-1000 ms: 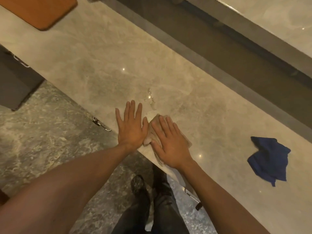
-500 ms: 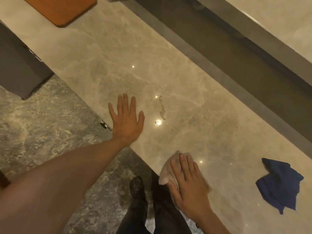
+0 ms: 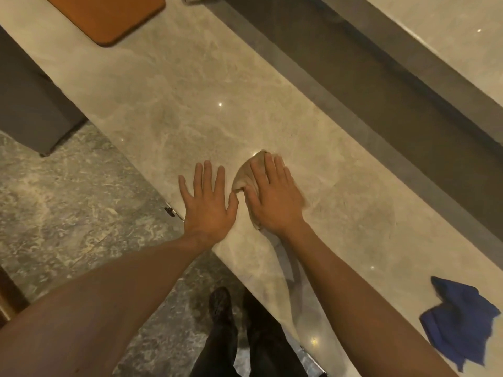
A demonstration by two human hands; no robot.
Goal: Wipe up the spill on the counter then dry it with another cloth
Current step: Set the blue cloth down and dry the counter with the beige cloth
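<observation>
My right hand [image 3: 275, 197] lies flat on a beige cloth [image 3: 246, 174], pressing it onto the marble counter [image 3: 190, 110] near its front edge. The cloth covers the spot where the spill glistened; no wet patch shows around it now. My left hand [image 3: 208, 202] rests flat beside it with fingers spread and nothing in it, its thumb almost touching the cloth. A crumpled blue cloth [image 3: 460, 322] lies on the counter at the lower right, well apart from both hands.
An orange-brown board [image 3: 109, 14] lies on the counter at the top left. A dark recessed channel [image 3: 353, 85] runs along the counter's far side. Below the front edge are a mottled stone floor [image 3: 68, 191], my dark shoes [image 3: 220, 303] and a grey cabinet [image 3: 30, 104].
My right hand slid the beige cloth back from the front edge up and left over the wet spot, which no longer shows. My left hand stayed flat in place.
</observation>
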